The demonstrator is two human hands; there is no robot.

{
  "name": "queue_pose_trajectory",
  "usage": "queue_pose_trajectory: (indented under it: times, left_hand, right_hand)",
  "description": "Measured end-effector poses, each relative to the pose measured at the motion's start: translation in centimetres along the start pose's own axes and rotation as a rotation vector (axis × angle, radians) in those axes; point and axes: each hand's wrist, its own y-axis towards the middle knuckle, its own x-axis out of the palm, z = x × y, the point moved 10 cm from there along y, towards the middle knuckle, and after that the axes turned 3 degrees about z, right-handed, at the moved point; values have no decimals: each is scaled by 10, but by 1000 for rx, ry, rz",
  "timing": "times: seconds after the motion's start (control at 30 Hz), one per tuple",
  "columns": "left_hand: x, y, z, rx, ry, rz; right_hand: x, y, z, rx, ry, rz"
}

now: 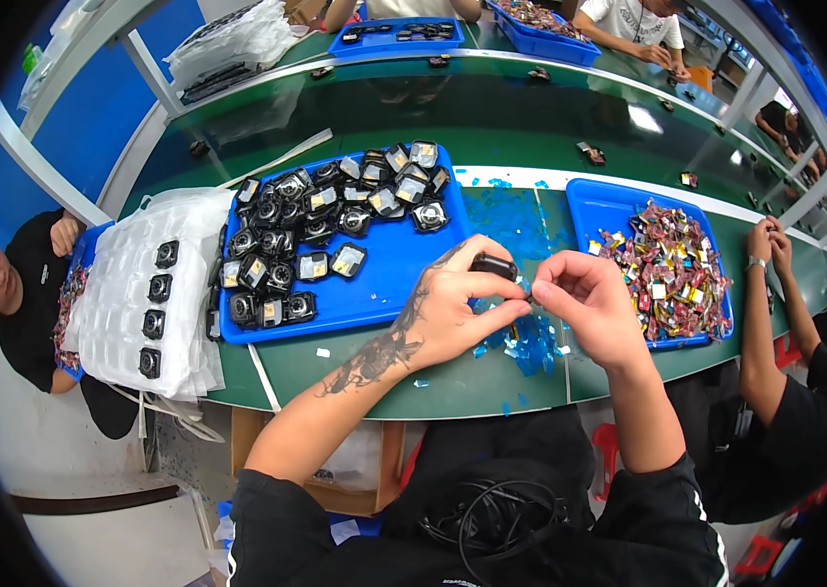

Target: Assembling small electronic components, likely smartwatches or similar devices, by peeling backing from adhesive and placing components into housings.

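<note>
My left hand [447, 311] is closed around a small black device casing [494, 265], held above the green table near its front edge. My right hand [589, 301] meets it from the right, thumb and forefinger pinched together at the casing's lower end. Whatever lies between those fingertips is too small to make out. Left of my hands, a blue tray [384, 279] bears many black casings [318, 230] with round fronts or pale square faces. On the right, another blue tray [584, 210] is heaped with small reddish, gold and white parts [668, 269].
Scraps of blue film [536, 350] litter the table [433, 391] under my hands. Stacked white plastic trays [125, 293] at the left hold several black casings. A dark green belt [491, 108] with scattered parts runs beyond. Other people sit left, right and across.
</note>
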Motion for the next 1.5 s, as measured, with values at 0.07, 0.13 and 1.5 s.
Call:
queue_pose_trajectory:
  times: [0.07,0.13,1.5]
  left_hand:
    - [0,-1,5,44,-14,-19]
    - [3,-2,6,30,-26,-49]
    - [9,-5,-28,-346,-675,74]
  right_hand:
    - [0,-1,3,9,35,-25]
    - [2,-1,4,18,70,-51]
    - [11,5,-36,-335,-478,260]
